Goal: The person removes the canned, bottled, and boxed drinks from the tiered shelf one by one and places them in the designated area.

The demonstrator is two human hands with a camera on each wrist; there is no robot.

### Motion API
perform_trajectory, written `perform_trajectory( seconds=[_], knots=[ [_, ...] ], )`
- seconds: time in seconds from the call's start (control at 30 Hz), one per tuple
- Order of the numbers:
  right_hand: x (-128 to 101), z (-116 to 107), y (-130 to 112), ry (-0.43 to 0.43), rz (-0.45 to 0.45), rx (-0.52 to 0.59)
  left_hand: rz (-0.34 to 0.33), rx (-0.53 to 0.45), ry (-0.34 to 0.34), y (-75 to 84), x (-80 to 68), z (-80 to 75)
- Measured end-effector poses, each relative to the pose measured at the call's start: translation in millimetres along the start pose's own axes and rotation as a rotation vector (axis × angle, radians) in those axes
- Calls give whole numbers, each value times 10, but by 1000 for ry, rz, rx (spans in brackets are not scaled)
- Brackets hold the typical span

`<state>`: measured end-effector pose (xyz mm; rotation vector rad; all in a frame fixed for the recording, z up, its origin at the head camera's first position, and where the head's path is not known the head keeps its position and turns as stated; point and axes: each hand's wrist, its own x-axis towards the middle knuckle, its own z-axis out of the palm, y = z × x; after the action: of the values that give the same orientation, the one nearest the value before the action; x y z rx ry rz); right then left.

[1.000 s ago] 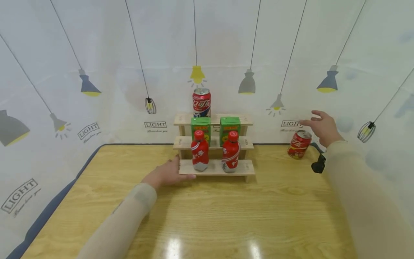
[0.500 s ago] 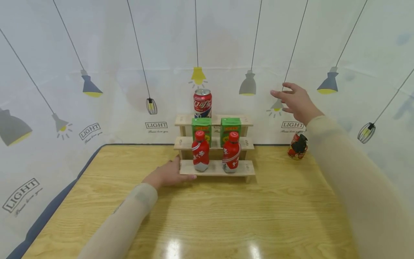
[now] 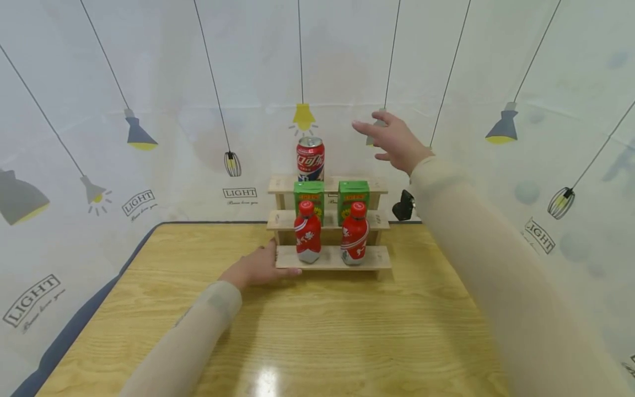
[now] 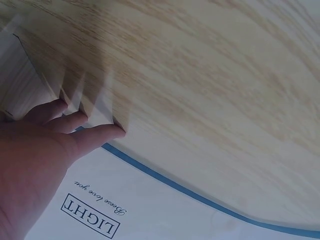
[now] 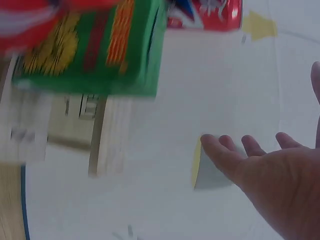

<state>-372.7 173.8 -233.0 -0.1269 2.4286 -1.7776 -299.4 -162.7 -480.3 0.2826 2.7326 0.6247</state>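
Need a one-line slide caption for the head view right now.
Left hand steadies the stepped wooden rack while the open right hand hovers beside the top-shelf can.

Right hand point(image 5: 280, 180), fingers point(image 5: 220, 152) spread and empty, beside a blurred green carton point(image 5: 100, 50) and red can point(image 5: 210, 12).

Our left hand point(image 3: 258, 268) lies low and flat, palm down, fingers point(image 4: 95, 134) straight and close together, thumb stretched forward. Its forearm, in a pale sleeve, runs back toward the lower left. Our right hand point(image 3: 394, 140) is raised high, palm open and turned down and leftward, fingers point(image 5: 225, 152) spread loosely and a little bent, gripping nothing. The right arm reaches up and forward from the lower right, sleeved to the wrist.
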Motion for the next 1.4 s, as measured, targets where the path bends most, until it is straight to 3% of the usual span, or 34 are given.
perform_trajectory(
  seconds=[0.23, 0.57, 0.93, 1.4],
  knots=[
    [52, 477, -141, -6, 18, 24, -9, 10, -10, -25, 15, -13],
    [158, 967, -15, -10, 46, 127, -19, 30, -13, 39, 3, -13],
    [290, 1225, 97, 23, 29, 263, -42, 41, -11, 70, -16, -28],
    [356, 1309, 148, 80, 12, 309, -33, 25, -2, 53, 3, -22]
  ],
)
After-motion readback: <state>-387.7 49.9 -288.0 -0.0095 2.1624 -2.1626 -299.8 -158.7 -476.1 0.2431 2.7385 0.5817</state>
